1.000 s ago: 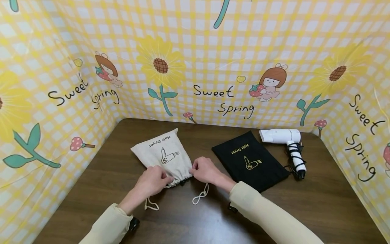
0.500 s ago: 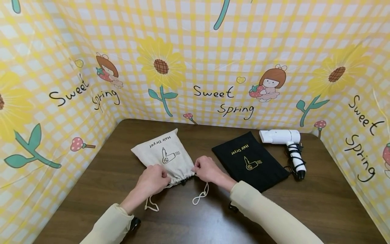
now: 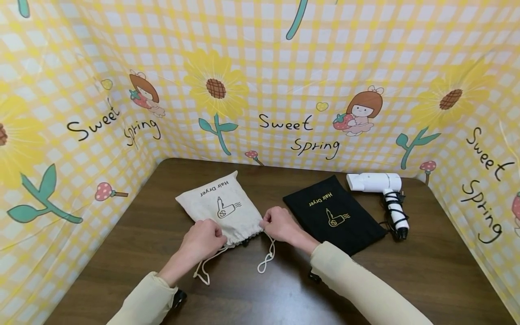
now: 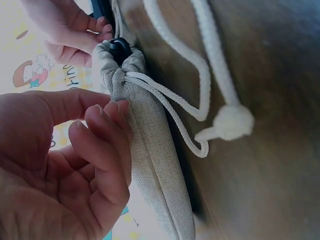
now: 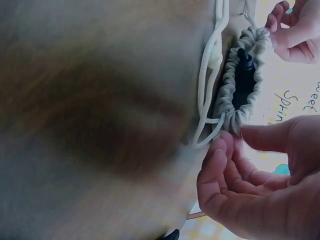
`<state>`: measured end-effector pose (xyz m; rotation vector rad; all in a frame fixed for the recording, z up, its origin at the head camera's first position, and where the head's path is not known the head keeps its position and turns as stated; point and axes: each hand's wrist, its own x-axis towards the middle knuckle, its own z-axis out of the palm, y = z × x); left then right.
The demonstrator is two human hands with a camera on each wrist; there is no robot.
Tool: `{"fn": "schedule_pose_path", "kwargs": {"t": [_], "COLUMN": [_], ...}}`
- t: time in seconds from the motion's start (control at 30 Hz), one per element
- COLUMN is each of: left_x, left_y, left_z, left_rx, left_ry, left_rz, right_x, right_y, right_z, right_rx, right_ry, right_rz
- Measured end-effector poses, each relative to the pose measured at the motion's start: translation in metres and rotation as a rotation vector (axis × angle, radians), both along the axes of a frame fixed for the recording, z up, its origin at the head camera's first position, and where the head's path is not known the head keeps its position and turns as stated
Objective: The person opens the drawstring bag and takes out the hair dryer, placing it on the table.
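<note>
Head view: left hand and right hand pinch the pale bag.
Likely soft, floppy cloth; best held by its gathered mouth.

From the head I look forward and down over the brown table. From each wrist I look from close by, tipped sideways; both show the cream drawstring bag, left view mid-frame, right view upper right.

Head view bright, mostly sharp; soft glare on near part of table, wall cloth stretched at left and right edges. Wrist views hazier, table blurred; right one dimmer, inside of bag dark.
</note>
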<state>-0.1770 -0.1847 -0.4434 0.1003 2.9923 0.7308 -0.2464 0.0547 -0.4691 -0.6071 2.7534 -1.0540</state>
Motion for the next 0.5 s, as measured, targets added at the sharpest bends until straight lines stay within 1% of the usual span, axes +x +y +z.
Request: {"fn": "schedule_pose_path", "kwargs": {"t": [0.07, 0.17, 0.27, 0.3, 0.4, 0.5], "left_x": [-0.001, 0.000, 0.001, 0.002, 0.003, 0.002], "left_y": [0.001, 0.001, 0.001, 0.001, 0.002, 0.003], "left_z": [-0.001, -0.001, -0.002, -0.003, -0.004, -0.004], "left_rx": [0.002, -0.014, -0.048, -0.058, -0.069, -0.052], "left_ry": [0.001, -0.012, -0.049, -0.063, -0.089, -0.085], "left_rz": [-0.002, -0.009, -0.018, -0.021, -0.024, -0.027], "right_x": [-0.001, -0.009, -0.009, -0.008, 0.003, 0.006], "right_y": [0.001, 0.003, 0.004, 0.004, 0.002, 0.000], "right_z": [-0.004, -0.026, -0.028, -0.026, -0.003, 0.003], "right_rx": [-0.020, -0.010, 0.006, 0.006, 0.001, 0.016], "right_ry": [-0.018, 0.007, 0.006, 0.005, -0.037, -0.033], "right_rz": [0.017, 0.043, 0.046, 0.045, 0.037, 0.034]}}
